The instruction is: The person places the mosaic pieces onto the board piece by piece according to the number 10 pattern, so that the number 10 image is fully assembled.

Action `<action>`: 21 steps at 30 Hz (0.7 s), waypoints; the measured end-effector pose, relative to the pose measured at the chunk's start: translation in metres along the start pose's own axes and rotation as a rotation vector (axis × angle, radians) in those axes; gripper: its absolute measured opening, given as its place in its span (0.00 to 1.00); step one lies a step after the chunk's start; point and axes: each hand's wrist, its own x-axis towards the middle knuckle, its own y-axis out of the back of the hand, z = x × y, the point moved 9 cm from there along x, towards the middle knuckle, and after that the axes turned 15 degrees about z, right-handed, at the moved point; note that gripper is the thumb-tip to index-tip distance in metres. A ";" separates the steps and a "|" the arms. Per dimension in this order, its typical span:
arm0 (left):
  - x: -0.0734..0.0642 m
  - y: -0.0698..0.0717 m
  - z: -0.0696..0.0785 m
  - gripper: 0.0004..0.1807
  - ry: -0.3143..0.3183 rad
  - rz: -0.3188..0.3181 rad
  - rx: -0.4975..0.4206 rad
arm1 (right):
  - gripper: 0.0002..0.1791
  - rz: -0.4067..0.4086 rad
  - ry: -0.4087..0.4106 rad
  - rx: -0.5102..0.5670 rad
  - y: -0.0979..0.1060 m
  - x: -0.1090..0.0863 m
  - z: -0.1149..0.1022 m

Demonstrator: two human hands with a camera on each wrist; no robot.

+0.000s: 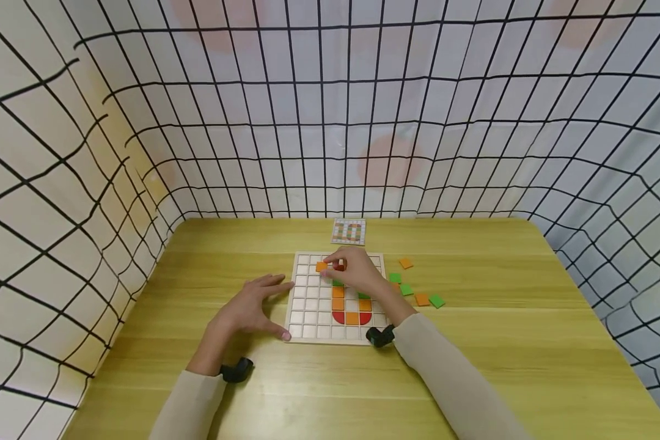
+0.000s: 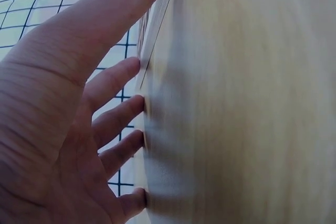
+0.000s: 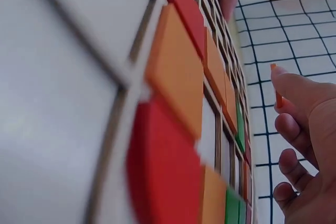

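Observation:
A white gridded board (image 1: 310, 319) with a pale wooden frame lies on the table. Thumb and fingertips of my right hand (image 1: 359, 270) pinch an orange square tile (image 1: 321, 266) over the board's upper rows; in the right wrist view this orange tile (image 3: 278, 88) is seen edge-on, raised off the grid. On the board, orange squares (image 1: 338, 297), green squares and rounded red tiles (image 1: 365, 318) form a U-like shape, partly hidden by my right hand and wrist. My left hand (image 1: 246, 309) is spread at the board's left side, its thumb and forefinger touching the frame.
Several loose orange and green tiles (image 1: 406, 289) lie on the table right of the board. Behind it lies a small pattern card (image 1: 349, 231). White walls with a black grid (image 1: 335, 140) enclose the table's back and sides.

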 end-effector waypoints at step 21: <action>0.000 0.001 0.001 0.63 -0.023 0.006 -0.015 | 0.18 -0.094 -0.077 -0.133 -0.052 0.020 -0.006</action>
